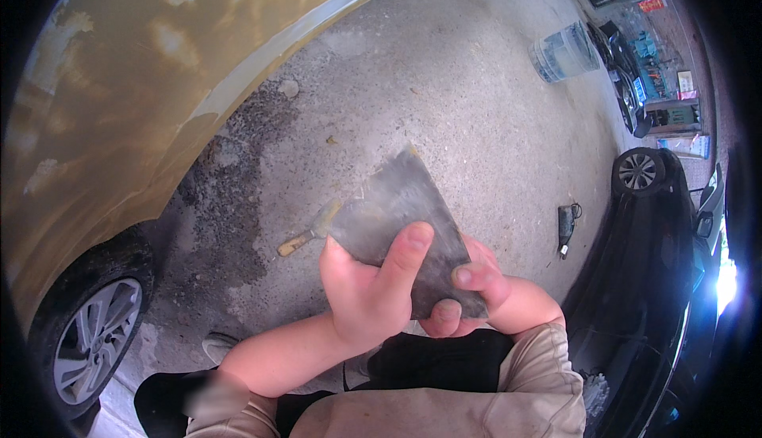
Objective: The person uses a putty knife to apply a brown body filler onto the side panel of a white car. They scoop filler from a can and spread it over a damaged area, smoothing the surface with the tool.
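A thin, worn grey sheet of sandpaper (397, 192) with paler smudges is held above the floor in front of my body. My left hand (365, 283) grips its left and lower part, the thumb pressed flat on the upper face and the other fingers hidden underneath. At the lower right edge, my right hand (482, 279) is closed on the same sheet, with fingertips showing over its face. On the floor just past my left hand lies a putty knife (297, 243) with a wooden handle, its blade end close to the sheet's edge in view.
To the left stands a car body panel (127, 81) with tan and white patches, above a wheel (99, 339). A dark car (627, 279) is at the right. A bucket (563, 53) lies far right. Nearer is a dark corded tool (566, 228) on the concrete floor (476, 105).
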`<state>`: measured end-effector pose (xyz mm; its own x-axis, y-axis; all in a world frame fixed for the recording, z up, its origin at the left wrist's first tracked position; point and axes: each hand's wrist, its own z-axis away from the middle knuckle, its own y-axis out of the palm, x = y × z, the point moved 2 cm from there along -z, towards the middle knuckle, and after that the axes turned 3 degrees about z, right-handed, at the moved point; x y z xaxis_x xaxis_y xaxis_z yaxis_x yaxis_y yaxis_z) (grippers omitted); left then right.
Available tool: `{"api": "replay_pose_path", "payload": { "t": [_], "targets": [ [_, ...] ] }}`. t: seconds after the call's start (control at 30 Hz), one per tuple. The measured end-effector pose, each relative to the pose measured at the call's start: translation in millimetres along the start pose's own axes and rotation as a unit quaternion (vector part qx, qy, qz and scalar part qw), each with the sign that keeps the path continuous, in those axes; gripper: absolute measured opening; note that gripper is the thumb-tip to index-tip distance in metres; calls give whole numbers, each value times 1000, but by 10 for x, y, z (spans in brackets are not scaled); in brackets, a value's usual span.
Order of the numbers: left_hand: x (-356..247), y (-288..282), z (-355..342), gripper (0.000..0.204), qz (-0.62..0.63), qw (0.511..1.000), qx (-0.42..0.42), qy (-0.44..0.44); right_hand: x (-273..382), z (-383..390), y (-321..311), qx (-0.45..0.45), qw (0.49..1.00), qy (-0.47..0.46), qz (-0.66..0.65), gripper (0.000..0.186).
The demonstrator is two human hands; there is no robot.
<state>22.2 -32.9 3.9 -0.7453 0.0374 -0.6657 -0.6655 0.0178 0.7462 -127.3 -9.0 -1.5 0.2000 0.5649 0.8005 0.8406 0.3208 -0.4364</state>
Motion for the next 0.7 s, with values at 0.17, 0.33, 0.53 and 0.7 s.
{"api": "replay_pose_path", "payload": {
  "t": [0.17, 0.33, 0.53, 0.7],
  "targets": [
    [39, 1, -14, 25, 22, 1000, -11, 14, 32, -135, 34, -102, 991, -84, 26, 58],
    [38, -35, 4, 40, -30, 999, 1, 14, 156, -314, -64, -215, 971, 38, -92, 60],
    [23, -124, -122, 18, -40, 994, 53, 85, 224, -359, -294, -63, 983, 173, 27, 29],
    [-2, -187, -197, 18, -164, 977, 129, 41, 186, -338, -325, -101, 976, 190, -24, 21]
  ]
}}
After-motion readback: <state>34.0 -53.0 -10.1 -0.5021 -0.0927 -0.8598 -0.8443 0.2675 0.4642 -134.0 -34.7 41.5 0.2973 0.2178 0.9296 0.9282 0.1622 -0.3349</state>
